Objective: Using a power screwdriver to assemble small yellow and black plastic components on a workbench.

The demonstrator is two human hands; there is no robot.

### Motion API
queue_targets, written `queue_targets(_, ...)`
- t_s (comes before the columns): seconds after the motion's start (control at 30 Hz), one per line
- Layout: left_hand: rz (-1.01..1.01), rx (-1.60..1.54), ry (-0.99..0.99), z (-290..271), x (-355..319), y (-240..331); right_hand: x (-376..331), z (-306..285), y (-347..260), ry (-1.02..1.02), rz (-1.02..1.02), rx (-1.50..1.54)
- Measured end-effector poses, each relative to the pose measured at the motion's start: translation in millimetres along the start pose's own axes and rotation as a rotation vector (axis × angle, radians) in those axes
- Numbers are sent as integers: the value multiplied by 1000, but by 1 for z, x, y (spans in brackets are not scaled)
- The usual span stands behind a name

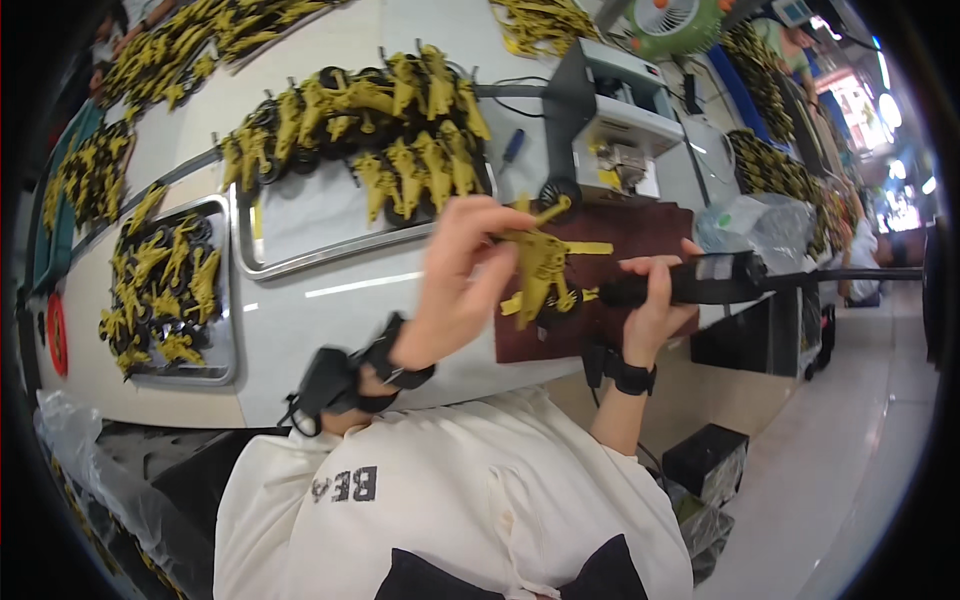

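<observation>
Well left of the brown mat (pixel 650 228), a small metal tray (pixel 223 335) holds heaped yellow pieces (pixel 205 282); between it and the mat, a larger tray (pixel 310 215) carries more in rows. Your left hand (pixel 458 268) reaches over the mat's left edge, thumb and fingers pinching the yellow assembly (pixel 541 268) by its upper left. The assembly hangs above the mat between your hands, its body running roughly away from you, one bar jutting right. It looks mustard yellow, openwork and spindly, with a dark wheel (pixel 560 194) at its far end. Your right hand (pixel 650 315) curls around the black power screwdriver (pixel 715 280), which lies crosswise to that body, extending past the mat's right edge; I cannot tell whether its tip touches.
</observation>
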State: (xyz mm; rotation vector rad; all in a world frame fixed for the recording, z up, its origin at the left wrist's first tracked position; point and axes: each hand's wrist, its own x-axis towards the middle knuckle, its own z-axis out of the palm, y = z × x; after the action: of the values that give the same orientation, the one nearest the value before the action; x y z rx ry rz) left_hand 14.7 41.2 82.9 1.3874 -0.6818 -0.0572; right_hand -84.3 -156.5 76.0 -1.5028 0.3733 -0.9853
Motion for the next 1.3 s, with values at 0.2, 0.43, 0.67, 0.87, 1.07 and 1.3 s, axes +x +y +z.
queue_targets(0.2, 102, 632, -219, 51, -20, -67, 2, 4, 4, 26, -23, 125)
queue_targets(0.43, -2, 715, -451, 52, -5, -54, 90, 18, -34, 101, -401, 118)
queue_targets(0.67, 3, 659, -548, 51, -6, -76, 143, 57, -15, -27, -308, 114)
queue_targets(0.87, -8, 650, -495, 48, -7, -79, 117, 45, -9, -150, -73, 63)
queue_targets(1.07, -23, 627, -480, 50, -9, -83, 44, 36, -6, -359, -204, 491)
queue_targets(1.3, -33, 625, -480, 49, -10, -84, 26, 36, 0, -279, -162, 362)
